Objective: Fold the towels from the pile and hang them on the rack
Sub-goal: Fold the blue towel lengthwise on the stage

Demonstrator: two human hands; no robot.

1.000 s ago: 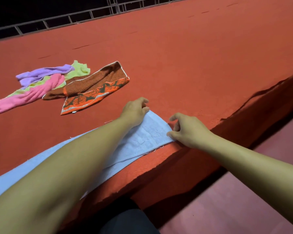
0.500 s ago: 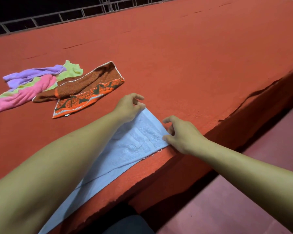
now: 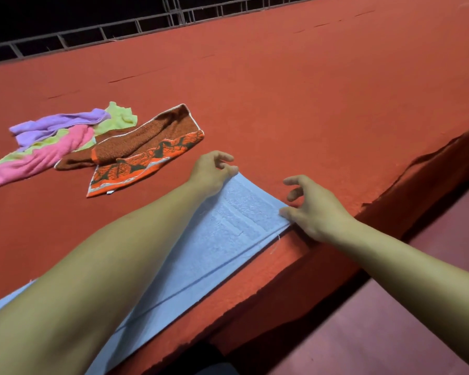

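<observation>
Light blue towel (image 3: 217, 239) lies flat along the near edge of the red surface (image 3: 309, 104), running lengthwise from bottom left up to its far short end. Left hand (image 3: 210, 171) is at the towel's far-left corner, fingers (image 3: 224, 157) curled, thumb and fingertips pinching that corner. Right hand (image 3: 313, 209) is at the towel's far-right corner by the surface edge; thumb pressed on the corner, other fingers spread apart and lifted; whether it pinches the cloth, can't tell. Both forearms reach over the towel. Pile left of the blue towel, well apart from it: orange-brown patterned towel (image 3: 144, 152) nearest, then pink towel (image 3: 41, 158), purple towel (image 3: 57, 124), yellow-green towel (image 3: 118, 119) overlapping each other. Metal railing (image 3: 146, 23) beyond the surface's far edge.
</observation>
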